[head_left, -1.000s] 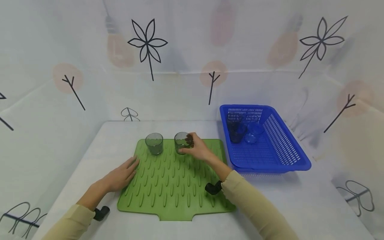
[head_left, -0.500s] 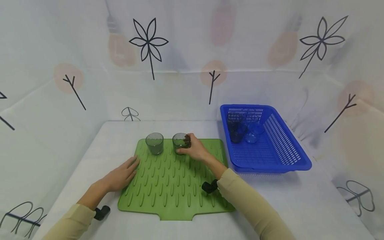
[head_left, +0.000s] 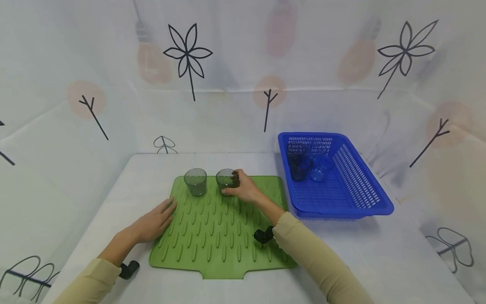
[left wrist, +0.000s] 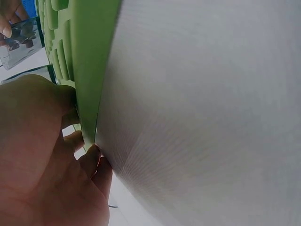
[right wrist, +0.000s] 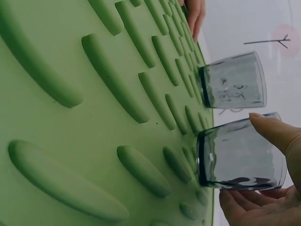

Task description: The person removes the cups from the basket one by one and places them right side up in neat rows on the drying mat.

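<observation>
My right hand [head_left: 247, 188] grips a smoky-grey drinking glass [head_left: 223, 179] at the back of the green drying mat [head_left: 224, 230]. In the right wrist view, thumb and fingers lie on opposite sides of this upright glass [right wrist: 237, 157], its base at the mat. To its left stands a second, matching glass [head_left: 195, 184], upright on the mat with a gap between them. My left hand [head_left: 153, 221] rests on the mat's left edge, its fingers extended. The left wrist view shows the fingertips of this hand [left wrist: 47, 155] at the mat's edge.
A blue plastic basket [head_left: 341, 213] stands right of the mat. Inside, at its left back, are several glasses [head_left: 300, 166], some dark and some clearer. The table [head_left: 125, 185] is white, with a patterned cloth [head_left: 228, 118] rising behind it.
My right hand has shifted the held glass slightly left, towards the other glass. The left hand stays where it was.
</observation>
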A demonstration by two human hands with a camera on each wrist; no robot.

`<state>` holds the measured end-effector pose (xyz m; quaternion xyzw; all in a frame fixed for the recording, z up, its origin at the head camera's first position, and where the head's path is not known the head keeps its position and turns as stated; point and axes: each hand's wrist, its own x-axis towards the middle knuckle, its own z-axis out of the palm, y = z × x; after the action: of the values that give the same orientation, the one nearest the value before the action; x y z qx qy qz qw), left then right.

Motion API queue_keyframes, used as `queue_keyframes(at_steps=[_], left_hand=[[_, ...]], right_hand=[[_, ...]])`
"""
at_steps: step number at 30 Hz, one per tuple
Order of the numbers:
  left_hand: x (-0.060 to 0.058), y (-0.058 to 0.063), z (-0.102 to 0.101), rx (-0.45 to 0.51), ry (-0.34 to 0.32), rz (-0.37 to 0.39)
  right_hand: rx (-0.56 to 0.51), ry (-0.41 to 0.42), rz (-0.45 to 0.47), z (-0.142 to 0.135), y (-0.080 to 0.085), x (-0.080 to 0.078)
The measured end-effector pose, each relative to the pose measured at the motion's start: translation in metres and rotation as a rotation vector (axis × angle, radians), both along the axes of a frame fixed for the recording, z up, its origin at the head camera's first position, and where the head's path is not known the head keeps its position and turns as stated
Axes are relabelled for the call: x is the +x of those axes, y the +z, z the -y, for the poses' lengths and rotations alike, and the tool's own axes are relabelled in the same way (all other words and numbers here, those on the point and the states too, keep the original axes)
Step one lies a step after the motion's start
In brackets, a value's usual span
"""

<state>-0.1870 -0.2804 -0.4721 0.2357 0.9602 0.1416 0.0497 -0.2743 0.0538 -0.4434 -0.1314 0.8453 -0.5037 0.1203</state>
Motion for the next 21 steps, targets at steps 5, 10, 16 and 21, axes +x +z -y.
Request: queue_keyframes(at_steps=[5, 10, 16, 21], left_hand=[[-0.0006, 0.0001, -0.0001, -0.009, -0.001, -0.003], [-0.0004, 0.0011, -0.0004, -0.003, 0.003, 0.006], [-0.0002, 0.0015, -0.0006, -0.001, 0.009, 0.017], [-0.0001, 0.0018, -0.0005, 0.0, 0.01, 0.018]], right_hand=[[0.006, -0.002, 0.001, 0.0001, 0.0013, -0.0001], [0.006, -0.008, 0.006, 0.0006, 0.002, -0.0002], [0.0, -0.008, 0.014, 0.0011, 0.0022, -0.0002], [-0.023, -0.007, 0.023, 0.0006, 0.0027, 0.0007]])
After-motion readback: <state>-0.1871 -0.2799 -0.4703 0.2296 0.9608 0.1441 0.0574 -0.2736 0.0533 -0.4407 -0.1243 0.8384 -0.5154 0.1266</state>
